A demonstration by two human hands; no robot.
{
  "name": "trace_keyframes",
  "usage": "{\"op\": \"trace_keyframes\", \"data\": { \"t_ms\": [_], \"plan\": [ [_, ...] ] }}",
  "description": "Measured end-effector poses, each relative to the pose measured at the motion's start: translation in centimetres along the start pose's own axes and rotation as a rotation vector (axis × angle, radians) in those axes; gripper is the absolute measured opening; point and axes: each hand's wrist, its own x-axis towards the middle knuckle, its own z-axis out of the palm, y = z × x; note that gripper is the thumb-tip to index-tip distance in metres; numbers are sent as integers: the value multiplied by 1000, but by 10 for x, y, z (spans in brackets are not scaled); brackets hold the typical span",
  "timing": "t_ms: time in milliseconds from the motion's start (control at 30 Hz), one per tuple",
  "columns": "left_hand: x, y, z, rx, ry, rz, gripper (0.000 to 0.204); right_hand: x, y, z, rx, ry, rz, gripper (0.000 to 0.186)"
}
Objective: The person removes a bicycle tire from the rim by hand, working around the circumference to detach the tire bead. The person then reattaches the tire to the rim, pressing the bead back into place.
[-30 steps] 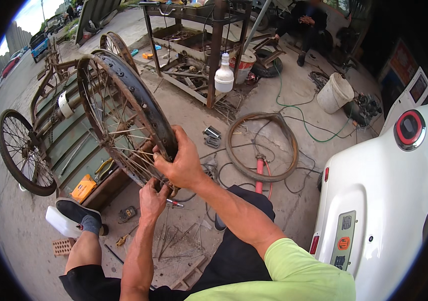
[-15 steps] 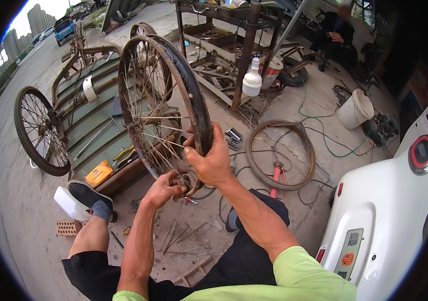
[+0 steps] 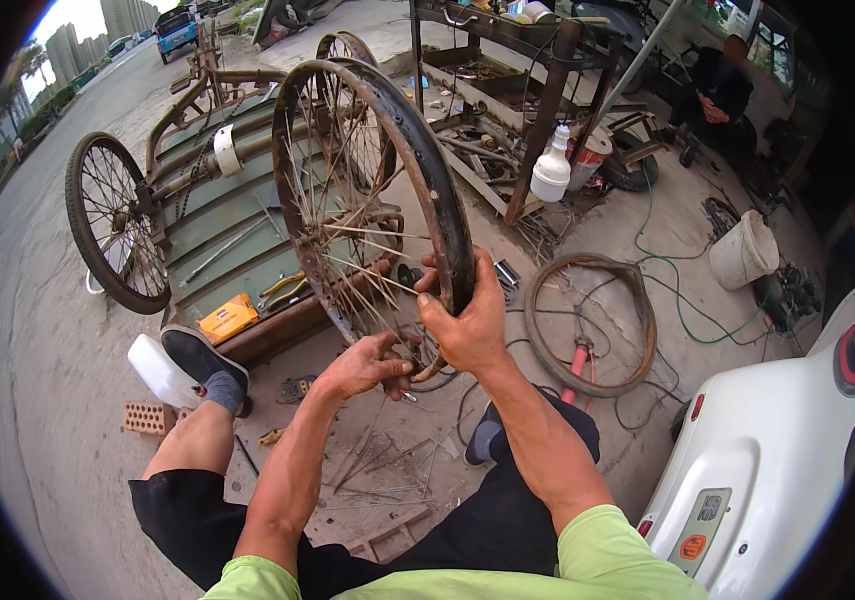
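A rusty spoked wheel (image 3: 437, 190) stands tilted in front of me, its bare rim dark and worn. My right hand (image 3: 472, 325) is wrapped round the rim on its near right side, thumb on the inner face. At the bottom of the wheel my left hand (image 3: 362, 366) has its fingers pinched together among the spokes by the rim; what they hold is hidden. A small red-ended piece (image 3: 408, 397) shows just below those fingers, and I cannot tell whether it is held. Loose spokes (image 3: 382, 465) lie scattered on the ground beneath.
An overturned cargo tricycle (image 3: 237, 225) lies ahead left, with pliers (image 3: 282, 287) and an orange box (image 3: 228, 318) on it. A tire (image 3: 644, 345) and red pump (image 3: 576, 372) are at right, near a white car (image 3: 737, 440). A person (image 3: 717, 90) sits far right.
The view has swung a little left, so the scene sits farther right. My right hand still grips the rim; my left fingers remain at the wheel's bottom.
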Motion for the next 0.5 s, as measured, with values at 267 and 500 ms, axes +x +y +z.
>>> {"op": "trace_keyframes", "data": {
  "t_ms": [267,500],
  "plan": [
    [2,7,13,136,176,-51,26,0,5,-1,20,13,-19,45],
    [6,-7,10,224,295,-52,19,-2,6,3,24,-9,-28,45]
  ]
}}
